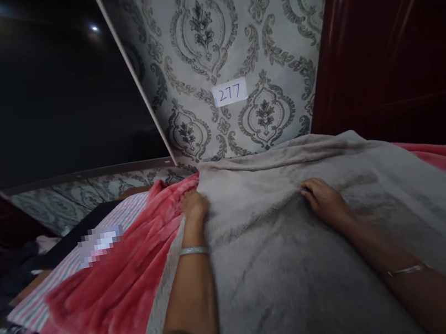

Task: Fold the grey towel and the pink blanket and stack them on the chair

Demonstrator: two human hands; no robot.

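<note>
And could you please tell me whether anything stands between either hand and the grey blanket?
Nothing visible does. The right hand grips the grey blanket directly, and the left hand is at the blanket's left edge, beside the red blanket, its grip partly hidden.

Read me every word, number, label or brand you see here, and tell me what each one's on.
"277": handwritten in blue on a white paper slip on the patterned wallpaper.
A tiny pale mark at the lower right of the dark screen's frame: too small to read.
A pixelated patch over the striped cloth: nothing readable.
</note>
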